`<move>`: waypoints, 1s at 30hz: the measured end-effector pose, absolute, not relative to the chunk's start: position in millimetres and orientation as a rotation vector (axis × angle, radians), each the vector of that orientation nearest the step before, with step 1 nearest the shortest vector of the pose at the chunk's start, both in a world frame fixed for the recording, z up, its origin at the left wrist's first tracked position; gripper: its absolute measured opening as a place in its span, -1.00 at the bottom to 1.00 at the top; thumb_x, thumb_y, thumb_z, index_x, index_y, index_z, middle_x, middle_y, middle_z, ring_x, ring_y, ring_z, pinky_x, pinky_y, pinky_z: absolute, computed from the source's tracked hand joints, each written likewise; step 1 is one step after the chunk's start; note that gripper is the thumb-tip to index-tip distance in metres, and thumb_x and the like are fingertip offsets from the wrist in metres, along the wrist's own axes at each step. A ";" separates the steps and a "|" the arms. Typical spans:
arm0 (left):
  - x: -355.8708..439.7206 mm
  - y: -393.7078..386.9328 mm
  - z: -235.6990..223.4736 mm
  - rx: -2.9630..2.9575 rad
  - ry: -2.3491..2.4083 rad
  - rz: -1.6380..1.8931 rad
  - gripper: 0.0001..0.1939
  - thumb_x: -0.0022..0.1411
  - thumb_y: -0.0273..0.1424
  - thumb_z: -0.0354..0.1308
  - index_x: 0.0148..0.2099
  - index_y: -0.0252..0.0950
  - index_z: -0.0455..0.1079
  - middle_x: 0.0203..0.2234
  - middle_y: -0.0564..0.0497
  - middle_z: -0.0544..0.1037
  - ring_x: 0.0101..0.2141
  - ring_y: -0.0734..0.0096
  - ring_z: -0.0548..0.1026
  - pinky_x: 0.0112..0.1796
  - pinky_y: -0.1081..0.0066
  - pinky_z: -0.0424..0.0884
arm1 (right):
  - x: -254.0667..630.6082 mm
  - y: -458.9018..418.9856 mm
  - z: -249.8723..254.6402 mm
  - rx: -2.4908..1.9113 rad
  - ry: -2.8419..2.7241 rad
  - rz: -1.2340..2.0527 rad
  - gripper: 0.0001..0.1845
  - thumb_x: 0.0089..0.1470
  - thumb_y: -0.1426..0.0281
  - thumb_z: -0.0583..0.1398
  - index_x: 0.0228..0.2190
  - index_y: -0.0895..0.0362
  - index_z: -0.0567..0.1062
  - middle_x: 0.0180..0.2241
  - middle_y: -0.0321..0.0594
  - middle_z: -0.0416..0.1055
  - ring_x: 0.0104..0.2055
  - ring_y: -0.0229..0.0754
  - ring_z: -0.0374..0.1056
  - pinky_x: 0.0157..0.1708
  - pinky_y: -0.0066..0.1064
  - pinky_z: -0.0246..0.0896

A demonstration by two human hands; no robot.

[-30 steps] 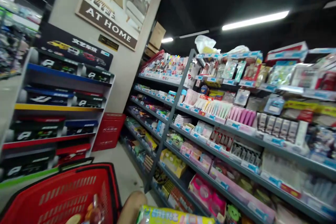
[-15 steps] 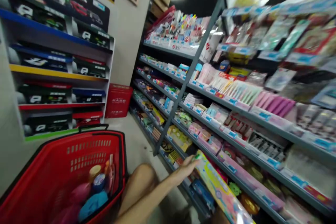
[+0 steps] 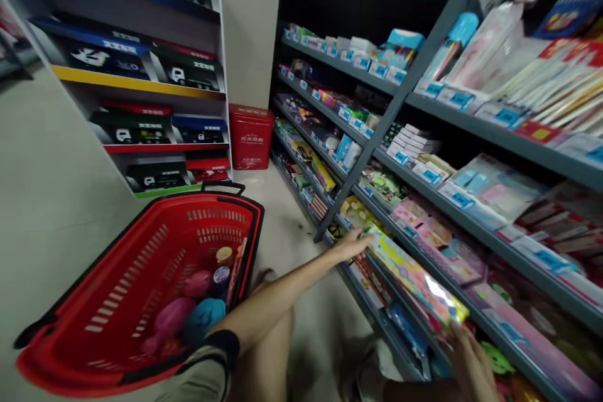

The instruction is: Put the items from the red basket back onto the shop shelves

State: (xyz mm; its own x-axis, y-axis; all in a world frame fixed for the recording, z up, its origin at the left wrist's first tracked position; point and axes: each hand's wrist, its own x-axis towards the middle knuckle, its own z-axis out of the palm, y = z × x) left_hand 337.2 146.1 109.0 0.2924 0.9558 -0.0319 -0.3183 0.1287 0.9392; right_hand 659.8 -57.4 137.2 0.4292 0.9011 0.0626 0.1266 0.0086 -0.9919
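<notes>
Left hand (image 3: pixel 349 246) grips a bright flat package (image 3: pixel 414 279) at its upper end, right hand (image 3: pixel 471 361) apparently at its lower end, red shopping basket (image 3: pixel 226 200) at nine o'clock.

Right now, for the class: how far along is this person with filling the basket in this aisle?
Done: the red basket already holds a blue item, pink items and a small lidded container. In hand: the left hand and right hand hold a flat colourful package by the shelf. Left: that package isn't in the basket yet.
</notes>
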 end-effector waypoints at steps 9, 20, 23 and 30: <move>235.6 173.9 96.4 0.521 0.865 1.567 -0.42 0.20 0.02 0.56 -0.07 -0.26 0.39 -0.22 -0.01 0.66 -0.39 0.47 0.63 -0.41 0.48 0.49 | 574.1 116.7 115.7 -1.247 -1.261 1.065 -0.13 -0.04 -0.04 0.61 0.21 -0.05 0.53 0.06 -0.18 0.66 -0.06 -0.01 0.63 -0.17 -0.30 0.65; 191.9 170.5 85.2 0.394 0.741 1.629 -0.52 0.19 -0.11 0.63 -0.03 -0.26 0.56 -0.21 0.05 0.70 -0.35 0.52 0.61 -0.38 0.52 0.43 | 536.1 152.2 104.1 -1.111 -1.317 1.040 -0.14 0.16 -0.06 0.50 0.36 -0.03 0.48 0.03 -0.16 0.66 0.03 0.03 0.60 -0.13 -0.23 0.70; 186.4 166.8 80.6 0.373 0.759 1.650 -0.50 0.16 -0.11 0.65 -0.06 -0.26 0.55 -0.23 0.06 0.68 -0.36 0.53 0.59 -0.40 0.52 0.39 | 531.2 159.7 103.1 -1.106 -1.366 1.021 -0.13 0.17 -0.08 0.49 0.37 -0.03 0.48 0.02 -0.16 0.67 -0.03 0.01 0.61 -0.19 -0.26 0.69; 175.4 151.9 65.5 0.404 0.881 1.632 -0.48 0.09 -0.10 0.68 -0.19 -0.29 0.49 -0.34 0.06 0.62 -0.43 0.51 0.55 -0.41 0.50 0.35 | 529.7 146.8 94.1 -1.162 -1.533 1.128 -0.26 0.02 -0.04 0.60 0.11 0.03 0.62 -0.03 -0.17 0.69 -0.05 -0.03 0.63 0.02 -0.26 0.64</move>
